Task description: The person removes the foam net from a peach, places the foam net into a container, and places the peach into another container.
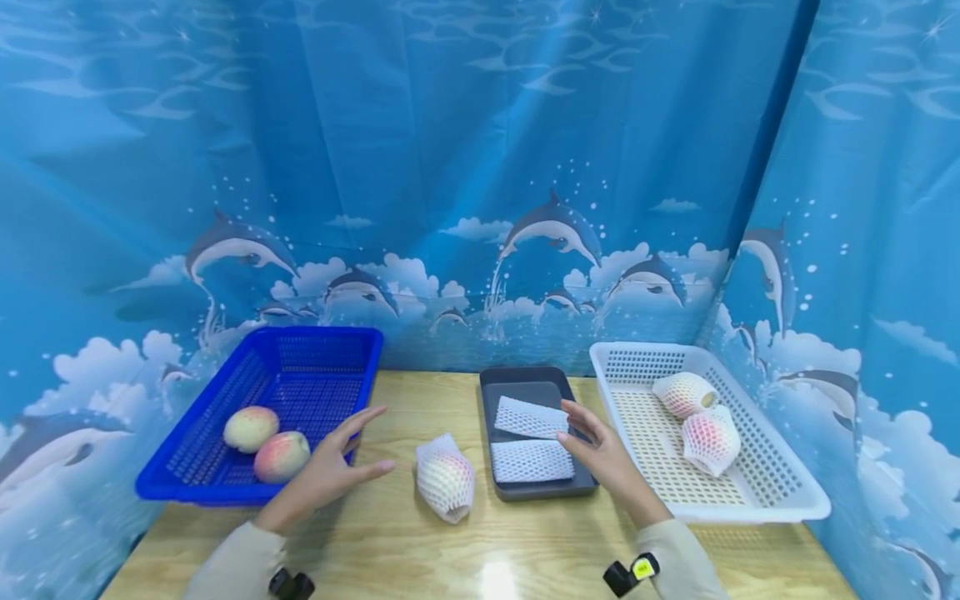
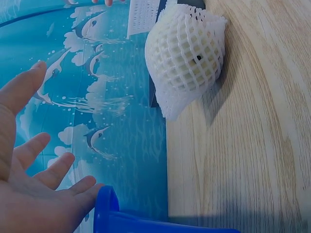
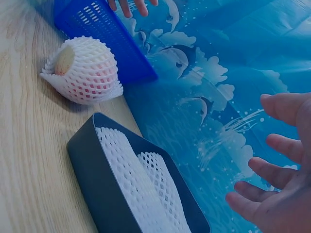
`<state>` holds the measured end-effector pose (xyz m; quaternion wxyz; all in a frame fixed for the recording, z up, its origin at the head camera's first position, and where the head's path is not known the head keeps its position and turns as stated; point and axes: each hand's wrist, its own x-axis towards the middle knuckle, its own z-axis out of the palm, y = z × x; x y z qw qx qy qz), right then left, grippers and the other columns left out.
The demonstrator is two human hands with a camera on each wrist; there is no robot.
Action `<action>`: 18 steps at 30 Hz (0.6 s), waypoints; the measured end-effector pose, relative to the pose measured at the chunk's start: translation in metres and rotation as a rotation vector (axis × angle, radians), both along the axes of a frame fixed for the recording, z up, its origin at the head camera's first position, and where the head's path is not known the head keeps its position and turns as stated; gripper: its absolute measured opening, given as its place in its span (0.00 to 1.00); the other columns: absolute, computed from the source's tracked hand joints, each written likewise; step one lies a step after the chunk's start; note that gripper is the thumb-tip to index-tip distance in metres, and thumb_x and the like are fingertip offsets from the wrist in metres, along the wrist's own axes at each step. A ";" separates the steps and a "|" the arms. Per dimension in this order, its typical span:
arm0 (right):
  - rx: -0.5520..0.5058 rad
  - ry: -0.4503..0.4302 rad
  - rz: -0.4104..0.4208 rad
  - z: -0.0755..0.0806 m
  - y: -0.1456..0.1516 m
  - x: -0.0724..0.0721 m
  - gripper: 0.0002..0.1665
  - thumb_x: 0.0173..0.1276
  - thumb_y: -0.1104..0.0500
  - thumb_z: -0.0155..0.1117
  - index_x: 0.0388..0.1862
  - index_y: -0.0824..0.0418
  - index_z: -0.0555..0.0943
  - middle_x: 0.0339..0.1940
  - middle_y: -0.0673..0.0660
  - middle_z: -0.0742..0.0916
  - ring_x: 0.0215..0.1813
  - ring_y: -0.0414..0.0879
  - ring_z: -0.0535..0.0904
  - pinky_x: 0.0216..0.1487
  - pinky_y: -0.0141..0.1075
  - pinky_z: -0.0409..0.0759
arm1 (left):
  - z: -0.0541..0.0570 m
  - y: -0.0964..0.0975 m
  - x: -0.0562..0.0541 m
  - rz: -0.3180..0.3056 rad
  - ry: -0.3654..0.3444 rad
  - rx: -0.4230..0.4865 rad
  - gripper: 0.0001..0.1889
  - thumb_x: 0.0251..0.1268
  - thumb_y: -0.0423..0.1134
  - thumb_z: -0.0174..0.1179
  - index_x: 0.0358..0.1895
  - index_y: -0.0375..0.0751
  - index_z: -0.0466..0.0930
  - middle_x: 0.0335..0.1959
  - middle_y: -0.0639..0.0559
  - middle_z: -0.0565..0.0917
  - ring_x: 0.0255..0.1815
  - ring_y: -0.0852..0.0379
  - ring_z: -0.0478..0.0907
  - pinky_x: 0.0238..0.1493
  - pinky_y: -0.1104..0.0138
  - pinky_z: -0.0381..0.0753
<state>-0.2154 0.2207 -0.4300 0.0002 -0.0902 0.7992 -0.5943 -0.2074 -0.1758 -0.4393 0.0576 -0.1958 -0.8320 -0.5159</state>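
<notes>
A peach in a white foam net point(image 1: 446, 478) lies on the table between my two hands, touched by neither. My left hand point(image 1: 330, 468) hovers by the right rim of the blue basket point(image 1: 352, 358), its fingers spread and holding nothing. Over the right side of the dark grey tray point(image 1: 525, 383) is my right hand point(image 1: 606, 457), fingers apart and palm free. Two flat white foam nets point(image 1: 532, 462) lie in that tray; in the head view the right fingertips overlap the upper one. The left wrist view shows the netted peach point(image 2: 187, 56) close up.
Two bare peaches point(image 1: 281, 457) sit in the blue basket on the left. On the right, a white basket point(image 1: 780, 467) contains two netted peaches point(image 1: 711, 440). A blue dolphin-print curtain point(image 1: 450, 167) hangs behind the wooden table point(image 1: 420, 558).
</notes>
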 end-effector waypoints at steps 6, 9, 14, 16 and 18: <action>0.016 -0.023 -0.016 0.001 0.001 0.001 0.36 0.70 0.54 0.61 0.73 0.60 0.61 0.74 0.62 0.65 0.74 0.59 0.58 0.70 0.51 0.66 | 0.000 0.000 -0.001 -0.001 -0.005 -0.014 0.40 0.53 0.40 0.71 0.70 0.42 0.63 0.72 0.35 0.61 0.73 0.33 0.52 0.67 0.39 0.60; 0.018 -0.026 -0.016 0.001 0.001 0.001 0.36 0.70 0.53 0.61 0.73 0.60 0.61 0.74 0.62 0.65 0.74 0.60 0.59 0.70 0.50 0.66 | 0.001 0.000 -0.001 0.001 -0.013 -0.022 0.40 0.53 0.41 0.71 0.70 0.42 0.63 0.72 0.36 0.60 0.73 0.33 0.52 0.67 0.40 0.60; 0.006 -0.016 -0.014 -0.001 0.000 0.001 0.35 0.69 0.56 0.61 0.72 0.60 0.62 0.73 0.62 0.66 0.73 0.60 0.60 0.69 0.50 0.67 | 0.000 0.001 -0.001 0.004 -0.010 -0.037 0.40 0.53 0.41 0.71 0.70 0.41 0.63 0.72 0.35 0.60 0.72 0.33 0.53 0.67 0.40 0.61; -0.009 -0.007 -0.010 -0.003 -0.002 0.000 0.34 0.69 0.58 0.61 0.72 0.61 0.63 0.73 0.63 0.67 0.73 0.61 0.60 0.69 0.50 0.68 | 0.000 0.002 -0.002 0.004 0.000 -0.040 0.40 0.53 0.40 0.71 0.70 0.40 0.63 0.71 0.34 0.61 0.72 0.33 0.54 0.66 0.40 0.63; -0.013 0.000 -0.005 -0.005 -0.005 -0.001 0.34 0.69 0.58 0.61 0.71 0.61 0.63 0.72 0.63 0.67 0.73 0.61 0.61 0.68 0.50 0.69 | -0.001 0.004 -0.003 0.006 0.019 -0.045 0.40 0.53 0.40 0.71 0.70 0.39 0.64 0.70 0.33 0.63 0.71 0.32 0.56 0.65 0.40 0.65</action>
